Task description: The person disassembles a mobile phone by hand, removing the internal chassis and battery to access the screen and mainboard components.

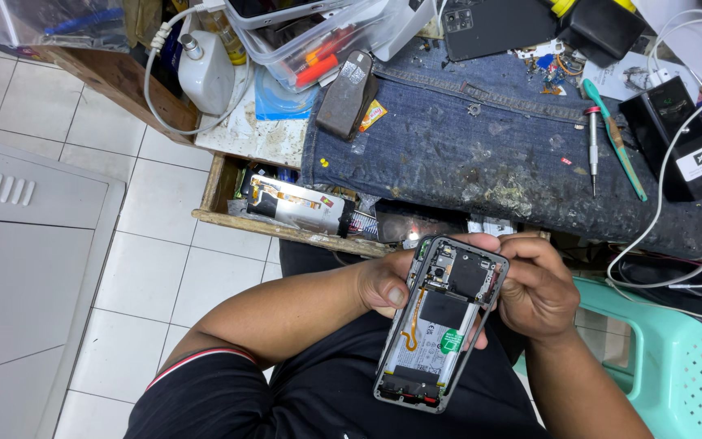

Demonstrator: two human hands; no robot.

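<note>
Head view: opened phone (440, 325) lengthwise, near-upright.

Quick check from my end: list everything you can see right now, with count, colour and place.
opened phone: one, grey frame, back off, held over the lap
denim cloth: one, blue, covering the bench
screwdriver: one, silver, red collar, on the cloth
tweezers: one, teal, beside the screwdriver
clear tub: one, holds tools, bench top
white bottle: one, bench left
stool: one, green, right
left hand: grips the phone's left edge
right hand: grips its right edge
</note>
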